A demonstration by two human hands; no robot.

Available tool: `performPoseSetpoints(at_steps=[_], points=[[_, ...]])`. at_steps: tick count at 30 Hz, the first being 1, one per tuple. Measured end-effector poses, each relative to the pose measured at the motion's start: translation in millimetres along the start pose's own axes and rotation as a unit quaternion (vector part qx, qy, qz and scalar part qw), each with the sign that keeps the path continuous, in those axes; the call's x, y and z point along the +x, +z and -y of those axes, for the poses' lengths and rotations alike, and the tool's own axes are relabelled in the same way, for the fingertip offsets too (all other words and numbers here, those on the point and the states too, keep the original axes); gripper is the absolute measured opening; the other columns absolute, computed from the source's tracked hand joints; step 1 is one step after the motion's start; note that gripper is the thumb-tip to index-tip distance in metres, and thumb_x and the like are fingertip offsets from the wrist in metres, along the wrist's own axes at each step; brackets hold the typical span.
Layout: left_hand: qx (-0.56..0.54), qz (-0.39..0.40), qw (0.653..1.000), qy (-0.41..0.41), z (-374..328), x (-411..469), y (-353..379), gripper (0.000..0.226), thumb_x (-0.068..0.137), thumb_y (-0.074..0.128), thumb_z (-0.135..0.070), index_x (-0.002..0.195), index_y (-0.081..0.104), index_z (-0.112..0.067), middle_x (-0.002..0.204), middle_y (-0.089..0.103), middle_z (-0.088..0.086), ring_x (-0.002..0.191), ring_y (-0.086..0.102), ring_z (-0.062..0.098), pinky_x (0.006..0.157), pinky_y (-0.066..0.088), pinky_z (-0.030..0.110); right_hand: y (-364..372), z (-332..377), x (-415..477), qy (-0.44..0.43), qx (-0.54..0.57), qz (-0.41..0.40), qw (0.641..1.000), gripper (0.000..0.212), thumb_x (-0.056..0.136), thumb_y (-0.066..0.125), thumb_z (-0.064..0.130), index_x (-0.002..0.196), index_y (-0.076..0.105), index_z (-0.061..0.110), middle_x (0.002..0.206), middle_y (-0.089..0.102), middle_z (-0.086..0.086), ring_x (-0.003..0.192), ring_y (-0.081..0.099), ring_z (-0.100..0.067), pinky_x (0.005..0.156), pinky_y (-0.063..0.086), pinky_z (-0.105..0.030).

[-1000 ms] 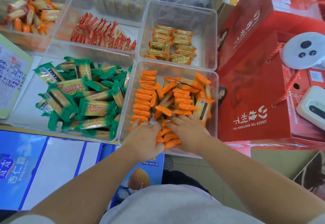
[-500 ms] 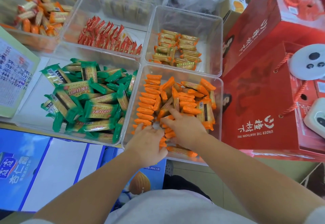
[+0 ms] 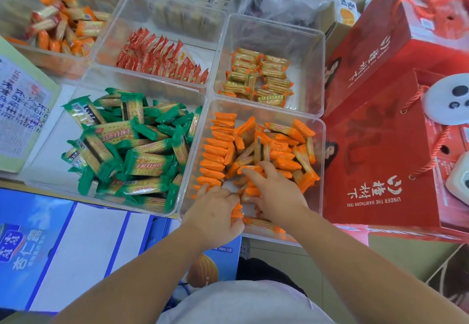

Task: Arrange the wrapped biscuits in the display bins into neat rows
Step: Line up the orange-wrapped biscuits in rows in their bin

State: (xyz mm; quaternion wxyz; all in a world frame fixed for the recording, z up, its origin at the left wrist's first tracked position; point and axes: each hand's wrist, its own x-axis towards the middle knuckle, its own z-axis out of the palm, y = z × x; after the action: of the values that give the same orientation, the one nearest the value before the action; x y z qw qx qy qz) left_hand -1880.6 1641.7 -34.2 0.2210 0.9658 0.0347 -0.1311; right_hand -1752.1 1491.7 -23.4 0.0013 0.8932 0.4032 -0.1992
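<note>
Orange-wrapped biscuits [image 3: 279, 145] fill the clear bin [image 3: 321, 161] at lower centre of the frame: a tidy row stands along its left wall, and the rest lie in a loose heap to the right. The left hand [image 3: 215, 213] is at the bin's near edge, its grip curled down round a few packets. The right hand [image 3: 278, 194] lies just beside it, fingers spread apart, touching the heap. Green-wrapped biscuits [image 3: 132, 151] lie jumbled at centre left
</note>
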Motion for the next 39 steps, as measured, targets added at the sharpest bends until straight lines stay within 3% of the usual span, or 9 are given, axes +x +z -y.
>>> performPoseSetpoints(at_steps=[11,16,20,23,26,28,31,34,39], points=[[-0.009,-0.013,0.999,0.029,0,-1,-1,0.039,0.084,0.045,-0.049,0.113,0.064,-0.032,0.106,0.068,-0.015,0.105,0.055,0.012,0.102,0.029,0.041,9,23,10,0.057,0.122,-0.107,0.985,0.069,0.088,0.075,0.032,0.143,0.034,0.04,0.152,0.021,-0.003,0.114,0.058,-0.036,0.074,0.056,-0.038],[-0.01,-0.06,0.998,0.034,0,-5,4,0.027,0.084,0.05,-0.046,0.094,0.067,-0.027,0.093,0.064,-0.009,0.095,0.057,0.016,0.095,0.039,0.04,17,19,8,-0.015,0.135,-0.044,0.99,0.07,0.088,0.067,0.022,0.146,0.033,0.041,0.156,0.015,0.003,0.131,0.045,-0.03,0.09,0.053,-0.036],[-0.026,-0.131,0.991,0.025,-2,-7,7,0.028,0.08,0.058,-0.044,0.097,0.059,-0.022,0.096,0.053,-0.005,0.089,0.051,0.018,0.08,0.042,0.037,9,9,5,-0.031,0.264,0.042,0.963,0.098,0.081,0.065,0.03,0.161,0.008,0.033,0.167,0.011,0.006,0.148,0.029,-0.02,0.107,0.042,-0.032],[-0.027,-0.136,0.99,0.025,-3,-7,7,0.04,0.078,0.06,-0.045,0.11,0.058,-0.022,0.108,0.052,-0.003,0.095,0.051,0.02,0.083,0.043,0.037,9,9,-1,0.019,0.317,0.036,0.948,0.079,0.096,0.058,0.031,0.162,0.016,0.021,0.168,0.015,0.003,0.152,0.021,-0.015,0.115,0.026,-0.023],[-0.018,-0.124,0.992,0.018,-4,-7,5,0.043,0.078,0.059,-0.046,0.115,0.06,-0.025,0.111,0.052,-0.004,0.098,0.052,0.019,0.085,0.041,0.037,14,19,-6,0.102,0.335,-0.03,0.936,0.063,0.101,0.057,0.029,0.157,0.031,0.017,0.162,0.034,-0.001,0.148,0.032,-0.017,0.12,0.029,-0.032],[-0.013,-0.127,0.992,0.011,-5,-7,3,0.044,0.076,0.06,-0.046,0.115,0.061,-0.026,0.112,0.053,-0.004,0.1,0.052,0.021,0.087,0.041,0.039,14,28,-5,0.143,0.374,-0.049,0.915,0.061,0.098,0.06,0.028,0.154,0.038,0.017,0.155,0.043,-0.001,0.142,0.041,-0.018,0.117,0.037,-0.039],[0.009,-0.143,0.99,-0.019,-8,-7,-1,0.051,0.073,0.061,-0.048,0.118,0.062,-0.025,0.121,0.054,-0.001,0.113,0.05,0.025,0.099,0.039,0.047,9,37,-1,0.22,0.488,-0.044,0.843,0.047,0.098,0.058,0.032,0.144,0.053,0.027,0.139,0.06,0.004,0.126,0.057,-0.016,0.107,0.048,-0.042],[0.007,-0.18,0.98,-0.085,-7,-8,-9,0.05,0.074,0.061,-0.047,0.117,0.063,-0.022,0.132,0.053,0.006,0.128,0.045,0.033,0.106,0.035,0.057,3,41,8,0.272,0.586,-0.04,0.762,0.021,0.093,0.056,0.041,0.107,0.07,0.044,0.111,0.07,0.011,0.108,0.066,-0.02,0.095,0.055,-0.05],[0.061,-0.181,0.972,-0.137,20,-18,-17,0.064,0.073,0.07,-0.044,0.13,0.057,-0.016,0.15,0.042,0.017,0.138,0.036,0.041,0.112,0.031,0.06,5,54,29,0.36,0.636,0.019,0.683,0.063,0.094,0.056,0.051,0.15,0.041,0.025,0.142,0.056,-0.003,0.125,0.056,-0.031,0.103,0.049,-0.054]])
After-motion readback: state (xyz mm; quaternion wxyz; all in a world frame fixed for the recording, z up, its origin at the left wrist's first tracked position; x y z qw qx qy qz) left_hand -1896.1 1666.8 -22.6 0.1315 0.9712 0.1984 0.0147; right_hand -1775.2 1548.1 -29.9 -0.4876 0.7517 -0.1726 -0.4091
